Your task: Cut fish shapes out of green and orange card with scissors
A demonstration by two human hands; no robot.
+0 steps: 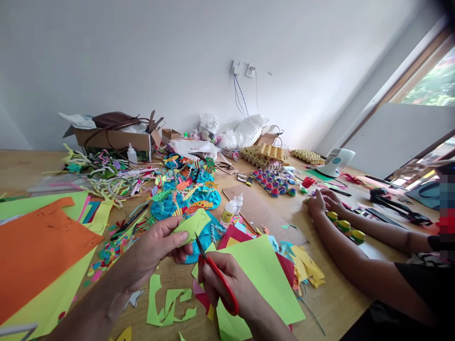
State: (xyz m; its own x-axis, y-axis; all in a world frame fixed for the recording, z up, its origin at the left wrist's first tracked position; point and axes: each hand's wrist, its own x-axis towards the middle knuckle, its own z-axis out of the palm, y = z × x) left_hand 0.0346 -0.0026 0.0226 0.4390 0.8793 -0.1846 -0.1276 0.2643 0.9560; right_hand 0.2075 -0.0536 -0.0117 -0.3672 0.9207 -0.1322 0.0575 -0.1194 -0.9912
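**Green piece held aloft, scissors at its edge**

Green paper piece (196,222): above the table (28,170), pinched between thumb and fingers of the left hand (165,241). Right hand (240,284) is curled around red-handled scissors (223,281), tips by the paper; blade gap I cannot tell. My judgement: turn the paper, not the scissors; follow the drawn curve with short snips, thumb clear. I note thin, matte stock; angular green offcuts (152,303) below; flat green sheet (256,279) rightward; creased orange sheet (42,255) far left.
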